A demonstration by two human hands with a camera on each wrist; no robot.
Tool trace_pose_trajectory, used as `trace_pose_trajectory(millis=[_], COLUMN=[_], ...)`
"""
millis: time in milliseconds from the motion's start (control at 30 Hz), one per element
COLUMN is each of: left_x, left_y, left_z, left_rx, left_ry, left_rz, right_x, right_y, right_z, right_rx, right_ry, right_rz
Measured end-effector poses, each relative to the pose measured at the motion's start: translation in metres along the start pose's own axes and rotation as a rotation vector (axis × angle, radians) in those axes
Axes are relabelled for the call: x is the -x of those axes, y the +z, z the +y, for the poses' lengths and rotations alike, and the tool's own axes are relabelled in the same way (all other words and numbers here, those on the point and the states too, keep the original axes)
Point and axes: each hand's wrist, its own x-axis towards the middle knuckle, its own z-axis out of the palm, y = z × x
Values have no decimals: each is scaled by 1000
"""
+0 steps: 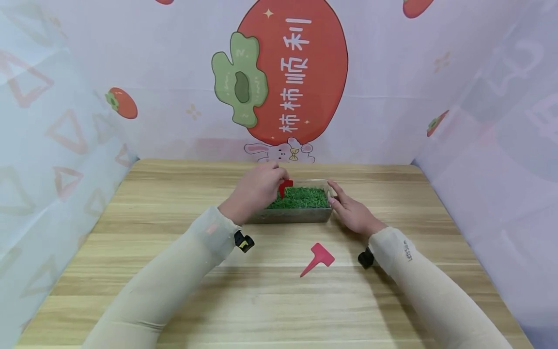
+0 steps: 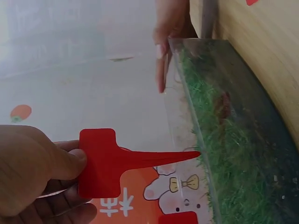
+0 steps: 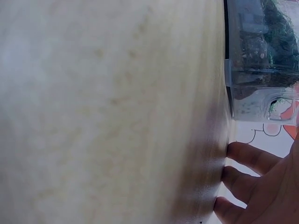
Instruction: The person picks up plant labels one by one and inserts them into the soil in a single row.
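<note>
My left hand pinches the broad head of a red T-shaped plant label between thumb and fingers. The label's pointed stem reaches the edge of the green artificial grass in a clear rectangular box. At the box's right end, my right hand touches the wall with thumb and forefinger, and its other fingers rest spread near the table in the right wrist view. A second, pinkish-red T-shaped label lies flat on the table in front of the box.
The wooden table runs back to a printed cloth wall, with more cloth at both sides. Part of another red label head shows at the bottom of the left wrist view.
</note>
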Motion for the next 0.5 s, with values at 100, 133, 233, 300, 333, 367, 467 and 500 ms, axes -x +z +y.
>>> trace_pose_trajectory(millis=[100, 133, 233, 300, 333, 367, 467, 500], left_x=[-3, -4, -7, -9, -10, -11, -13, -13], left_y=[4, 5, 9, 11, 11, 11, 10, 9], left_z=[-2, -3, -5, -6, -6, -6, -7, -7], left_rx=[-4, -8, -19, -23, -23, -17, -4, -1], left_ry=[-21, -25, -30, -29, -31, -35, -43, -45], left_rz=[-17, -22, -30, -31, -34, -35, -34, -33], right_x=[0, 0, 1, 1, 1, 1, 2, 2], right_y=[0, 0, 1, 1, 1, 0, 0, -1], right_z=[1, 1, 1, 0, 0, 0, -2, -2], right_rx=[-2, -3, -2, 0, -2, -4, -11, -13], right_ry=[-2, -1, 6, 6, 5, 7, 10, 12], right_rz=[-1, -4, -4, -5, -6, -6, -6, -6])
